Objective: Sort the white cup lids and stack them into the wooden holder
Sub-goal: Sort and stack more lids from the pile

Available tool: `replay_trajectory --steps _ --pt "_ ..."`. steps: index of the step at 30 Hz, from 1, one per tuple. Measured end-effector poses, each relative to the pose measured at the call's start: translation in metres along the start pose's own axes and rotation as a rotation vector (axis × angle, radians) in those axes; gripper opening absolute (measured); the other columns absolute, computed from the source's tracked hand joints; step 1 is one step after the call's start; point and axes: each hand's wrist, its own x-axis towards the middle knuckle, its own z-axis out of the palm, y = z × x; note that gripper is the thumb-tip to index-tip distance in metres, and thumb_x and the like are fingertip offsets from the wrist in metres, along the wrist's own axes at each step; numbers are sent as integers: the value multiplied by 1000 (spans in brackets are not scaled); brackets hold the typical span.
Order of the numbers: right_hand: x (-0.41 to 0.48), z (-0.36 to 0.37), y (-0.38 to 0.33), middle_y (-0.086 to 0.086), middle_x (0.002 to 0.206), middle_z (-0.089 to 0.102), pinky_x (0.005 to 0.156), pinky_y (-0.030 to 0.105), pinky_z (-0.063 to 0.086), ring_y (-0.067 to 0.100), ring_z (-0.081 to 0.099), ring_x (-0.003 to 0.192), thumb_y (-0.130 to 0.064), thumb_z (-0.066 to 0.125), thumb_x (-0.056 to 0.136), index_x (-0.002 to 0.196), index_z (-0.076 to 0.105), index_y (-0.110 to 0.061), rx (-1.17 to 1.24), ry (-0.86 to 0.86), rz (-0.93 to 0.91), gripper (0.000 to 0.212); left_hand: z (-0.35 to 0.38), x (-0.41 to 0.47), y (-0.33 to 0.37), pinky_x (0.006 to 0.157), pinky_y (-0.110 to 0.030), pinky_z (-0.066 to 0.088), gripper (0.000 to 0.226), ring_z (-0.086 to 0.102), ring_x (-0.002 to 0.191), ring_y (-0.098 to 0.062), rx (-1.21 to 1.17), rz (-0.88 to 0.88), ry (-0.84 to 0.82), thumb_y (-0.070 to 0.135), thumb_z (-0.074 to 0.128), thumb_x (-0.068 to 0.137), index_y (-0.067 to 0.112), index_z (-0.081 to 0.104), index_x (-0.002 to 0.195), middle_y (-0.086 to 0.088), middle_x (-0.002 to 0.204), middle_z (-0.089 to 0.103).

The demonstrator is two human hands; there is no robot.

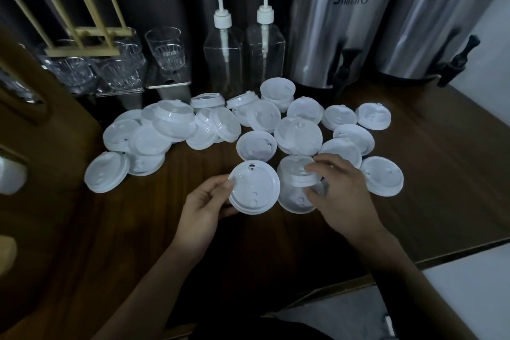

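I have the left hand (205, 203) pinching a white lid (255, 192) by its rim, and the right hand (340, 193) curled round a second lid (302, 178), mid-table (165, 229). Light, bendy and slick, I'd judge, so hold them by the rims.

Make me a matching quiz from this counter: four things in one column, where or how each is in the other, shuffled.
1 left hand
2 right hand
3 wooden holder
4 pump bottles

A back left, no lids on it
B grips a loose lid
C between glasses and steel urns
D holds a raised lid, sip hole up

Pairs: 1-D, 2-B, 3-A, 4-C
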Motion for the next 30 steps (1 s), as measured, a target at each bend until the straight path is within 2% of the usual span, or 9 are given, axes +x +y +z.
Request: replay_trajectory --steps 4,8,9,12,14,20,25,28,30 --pt "0 -1 -3 -1 118 69 92 42 56 18 64 110 -14 79 86 112 75 -16 72 86 -40 27 -1 2 0 87 -34 63 24 75 111 -21 -34 -22 20 20 55 104 11 72 119 -2 114 79" --pt "2 -9 -14 -1 108 72 91 17 48 15 65 102 -9 77 89 107 75 -12 177 249 -8 19 -3 3 -1 89 -35 62 23 74 114 -23 -114 -36 60 19 54 105 11 73 117 -6 117 78" --pt "4 -11 -16 0 104 73 88 15 47 16 65 99 -7 76 90 104 75 -11 193 294 -17 14 -3 3 -1 90 -34 63 24 74 113 -22 -146 -38 68 18 54 105 10 72 118 -6 117 78" --pt "10 -15 -21 1 96 73 82 24 51 17 66 92 -5 74 93 98 75 -8 219 406 -48 5 -4 6 -1 94 -36 62 24 74 114 -21 -212 -32 72 16 53 105 6 69 120 -7 116 78" --pt "16 -15 -24 2 96 74 82 23 50 17 66 91 -5 73 94 99 75 -6 223 449 -52 5 -5 7 -3 95 -38 62 23 73 115 -22 -204 -26 72 16 55 105 8 69 121 -7 118 77" --pt "26 -2 -32 3 94 73 79 28 53 18 66 88 -5 73 95 98 74 -6 268 450 -54 4 -6 7 -5 90 -35 62 26 72 117 -23 -193 -13 57 21 61 99 9 70 120 -8 118 77" --pt "30 10 -42 0 93 72 76 12 47 9 62 83 -5 74 93 98 75 -8 319 363 -53 6 -8 4 -5 96 -41 59 41 73 115 -23 -169 -6 27 32 65 88 9 69 121 -6 116 78" --pt "34 16 -50 0 94 72 75 17 50 10 66 83 -5 76 92 101 77 -10 375 348 -67 10 -7 3 -4 97 -42 59 39 74 114 -22 -151 7 28 31 64 90 9 69 122 -6 116 78" --pt "38 19 -54 1 94 73 76 14 49 10 67 84 -5 77 91 102 78 -9 376 356 -88 12 -7 3 -4 94 -39 60 33 74 114 -21 -127 16 34 27 62 95 10 69 123 -4 116 78"
